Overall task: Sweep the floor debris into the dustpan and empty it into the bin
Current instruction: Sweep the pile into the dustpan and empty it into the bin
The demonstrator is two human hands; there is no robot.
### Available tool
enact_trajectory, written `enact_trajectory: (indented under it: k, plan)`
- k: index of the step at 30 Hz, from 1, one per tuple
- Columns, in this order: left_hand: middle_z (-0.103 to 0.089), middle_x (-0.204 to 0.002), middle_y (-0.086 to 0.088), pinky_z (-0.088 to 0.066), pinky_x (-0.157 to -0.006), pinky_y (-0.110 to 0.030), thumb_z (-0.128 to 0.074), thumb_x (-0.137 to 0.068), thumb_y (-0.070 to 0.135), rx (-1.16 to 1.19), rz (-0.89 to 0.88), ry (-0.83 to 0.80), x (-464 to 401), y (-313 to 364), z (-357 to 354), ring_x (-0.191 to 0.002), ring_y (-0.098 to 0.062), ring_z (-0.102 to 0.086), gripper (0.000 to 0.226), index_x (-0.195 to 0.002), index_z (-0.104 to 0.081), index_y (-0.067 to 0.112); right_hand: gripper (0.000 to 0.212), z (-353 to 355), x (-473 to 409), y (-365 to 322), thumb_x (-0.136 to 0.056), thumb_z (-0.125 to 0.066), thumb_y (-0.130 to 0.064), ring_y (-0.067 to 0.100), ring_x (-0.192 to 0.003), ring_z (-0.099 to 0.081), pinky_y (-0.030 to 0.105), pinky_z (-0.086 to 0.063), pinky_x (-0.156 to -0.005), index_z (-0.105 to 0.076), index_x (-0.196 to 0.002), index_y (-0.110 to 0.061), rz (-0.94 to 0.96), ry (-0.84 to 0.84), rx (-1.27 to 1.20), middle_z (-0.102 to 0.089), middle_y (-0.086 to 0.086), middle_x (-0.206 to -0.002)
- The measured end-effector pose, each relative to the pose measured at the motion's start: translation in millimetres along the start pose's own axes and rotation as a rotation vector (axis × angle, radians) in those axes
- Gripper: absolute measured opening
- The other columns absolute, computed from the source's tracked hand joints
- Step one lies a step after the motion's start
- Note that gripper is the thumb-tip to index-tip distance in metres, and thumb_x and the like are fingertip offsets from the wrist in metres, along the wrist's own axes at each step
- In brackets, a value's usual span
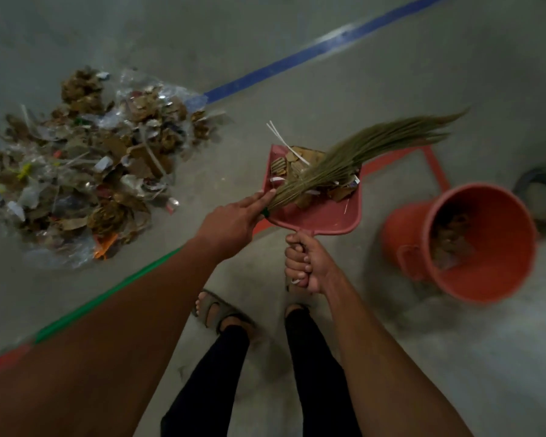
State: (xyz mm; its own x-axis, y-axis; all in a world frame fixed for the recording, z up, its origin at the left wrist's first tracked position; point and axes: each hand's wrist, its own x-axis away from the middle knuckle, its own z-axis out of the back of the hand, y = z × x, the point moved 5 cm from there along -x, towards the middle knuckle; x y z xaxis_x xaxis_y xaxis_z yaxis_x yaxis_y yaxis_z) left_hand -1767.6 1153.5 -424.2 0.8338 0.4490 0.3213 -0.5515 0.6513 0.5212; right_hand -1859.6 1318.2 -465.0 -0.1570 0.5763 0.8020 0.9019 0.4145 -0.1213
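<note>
Gripping the dustpan [320,216] handle, right hand [306,263]; left hand [234,219] (forefinger outstretched) holds the broom [344,159].

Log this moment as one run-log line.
left hand: holds broom | right hand: grips loaded dustpan | bin: right | pile: remains

A large pile of torn brown cardboard, leaves and clear plastic scraps [85,171] lies on the grey concrete floor [328,74], far left. To its right, held above the floor, is the red plastic dustpan [322,212], with cardboard bits in it and the bundle of dry grass broom bristles [353,156] lying across them. The left hand [234,219] is at the dustpan's left edge; the right hand [306,263] is below it, on the handle. The orange plastic bucket [473,244] stands further right, scraps inside.
</note>
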Motion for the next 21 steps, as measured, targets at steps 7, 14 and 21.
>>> enact_trajectory:
  k: [7,14,21]
  plan:
    - [-0.030,-0.166,0.014,-0.059,-0.086,-0.049,-0.040,-0.108,0.039,-0.095,-0.232,-0.107,-93.7,163.2,-51.2,-0.120,-0.036,-0.064,0.061,-0.158,-0.008,0.055,0.035,118.8,103.1,-69.7,-0.092,-0.051,-0.016,0.006,-0.028,-0.015,0.014,-0.018,-0.032,-0.032,-0.063,-0.021,0.190,0.091,-0.190,-0.020,-0.006,-0.039]
    - [-0.030,-0.167,0.010,-0.058,-0.084,-0.043,-0.038,-0.110,0.033,-0.193,-0.477,-0.214,-143.8,305.8,-124.8,-0.124,-0.033,-0.062,0.061,-0.161,-0.008,0.049,0.034,227.9,186.4,-87.3,-0.090,-0.051,-0.018,0.004,-0.026,-0.017,0.015,-0.015,-0.032,-0.039,-0.058,-0.020,0.328,0.138,-0.399,-0.022,-0.007,-0.037]
    - [-0.020,-0.169,0.016,-0.058,-0.058,-0.040,-0.032,-0.110,0.033,-0.294,-0.532,-0.332,-158.9,385.1,-183.9,-0.093,-0.032,-0.067,0.062,-0.157,0.002,0.056,0.035,298.9,228.9,-88.0,-0.094,-0.050,-0.019,0.004,-0.026,-0.019,0.016,-0.018,-0.030,-0.035,-0.062,-0.020,0.399,0.135,-0.513,-0.023,-0.008,-0.038]
